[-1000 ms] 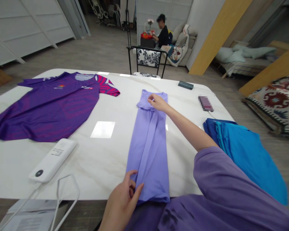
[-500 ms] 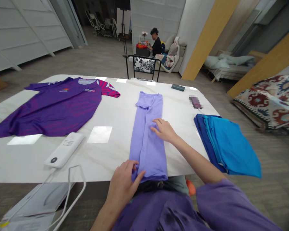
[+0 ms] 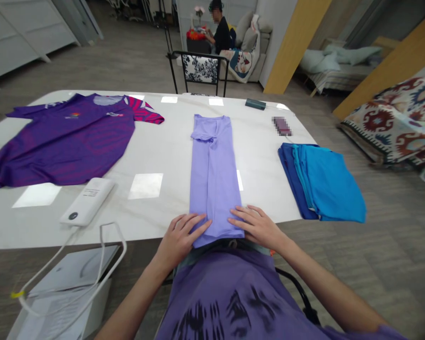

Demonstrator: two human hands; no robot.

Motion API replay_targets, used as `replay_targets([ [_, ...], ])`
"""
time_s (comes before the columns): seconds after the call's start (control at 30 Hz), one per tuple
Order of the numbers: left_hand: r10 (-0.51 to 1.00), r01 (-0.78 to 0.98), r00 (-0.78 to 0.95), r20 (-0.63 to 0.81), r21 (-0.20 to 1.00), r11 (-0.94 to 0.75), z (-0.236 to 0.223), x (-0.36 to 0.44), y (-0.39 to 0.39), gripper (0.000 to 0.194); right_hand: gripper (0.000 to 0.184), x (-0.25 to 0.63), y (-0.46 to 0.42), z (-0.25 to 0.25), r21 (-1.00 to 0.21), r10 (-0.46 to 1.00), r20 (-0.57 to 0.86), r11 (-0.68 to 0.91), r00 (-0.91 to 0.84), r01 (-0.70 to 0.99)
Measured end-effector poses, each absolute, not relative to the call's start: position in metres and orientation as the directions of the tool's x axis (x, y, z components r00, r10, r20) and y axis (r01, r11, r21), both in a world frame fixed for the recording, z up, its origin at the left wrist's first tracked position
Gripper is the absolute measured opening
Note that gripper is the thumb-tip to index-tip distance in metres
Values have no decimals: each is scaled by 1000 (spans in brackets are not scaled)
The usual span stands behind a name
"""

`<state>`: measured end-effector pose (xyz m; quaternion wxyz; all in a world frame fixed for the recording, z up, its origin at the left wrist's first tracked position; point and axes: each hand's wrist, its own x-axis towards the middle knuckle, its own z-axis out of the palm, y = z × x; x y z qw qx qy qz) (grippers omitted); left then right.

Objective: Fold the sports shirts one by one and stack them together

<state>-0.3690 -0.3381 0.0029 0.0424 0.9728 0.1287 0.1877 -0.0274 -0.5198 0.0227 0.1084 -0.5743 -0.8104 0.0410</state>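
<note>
Nearby, purple jersey [image 3: 74,141] and blue pile [image 3: 331,182] flank lavender shirt [image 3: 222,174].

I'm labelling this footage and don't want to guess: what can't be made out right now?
Head view:
Lavender garment: underside, hidden by its upper layers; parts of its near end, under the left hand and right hand.
Purple jersey: one part, cut off by the left edge.
White device: printed text, too small to read.
Dark red device: details, masked by pixelation.
</note>
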Motion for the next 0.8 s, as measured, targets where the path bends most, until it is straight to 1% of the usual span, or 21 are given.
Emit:
replay_targets([
  [0.07, 238, 193, 884, 402, 148, -970, 5, -364, -341, 70, 68, -34, -525, 14, -182, 948, 184, 294, -261, 938],
  [0.17, 219, 126, 859, 462, 225, -966, 13, -360, -350, 50, 53, -42, -535, 16, -246, 942, 248, 287, -226, 926],
  [0.23, 219, 54, 847, 484, 332, -942, 26, -363, -364, 34, 42, -46, -545, 30, -348, 934, 249, 335, -258, 876],
  [0.33, 233, -105, 837, 495, 563, -820, 62, -371, -392, 15, 25, -50, -567, 71, -585, 910, 199, 408, -363, 701],
  [0.4, 260, -171, 833, 489, 674, -719, 95, -374, -407, 6, 26, -51, -578, 105, -717, 891, 206, 419, -404, 558],
  [0.43, 284, -171, 830, 480, 705, -689, 112, -373, -410, 4, 29, -51, -580, 123, -752, 891, 222, 415, -395, 513],
  [0.47, 321, -147, 824, 467, 723, -675, 128, -369, -409, 7, 32, -50, -578, 140, -772, 901, 234, 401, -365, 493],
  [0.53, 433, -45, 791, 432, 747, -664, 157, -352, -390, 22, 38, -44, -561, 172, -788, 941, 232, 330, -247, 519],
  [0.63, 655, 132, 641, 400, 783, -608, 180, -302, -322, 54, 47, -18, -499, 202, -809, 979, 202, 146, 36, 569],
  [0.7, 759, 209, 503, 413, 794, -571, 181, -256, -258, 65, 55, 10, -437, 202, -838, 960, 206, 73, 190, 540],
  [0.77, 801, 272, 458, 387, 796, -540, 172, -210, -191, 67, 64, 44, -366, 188, -860, 948, 194, 39, 254, 509],
  [0.8, 813, 324, 462, 354, 786, -526, 163, -189, -161, 66, 65, 61, -332, 175, -851, 946, 178, 11, 269, 525],
])
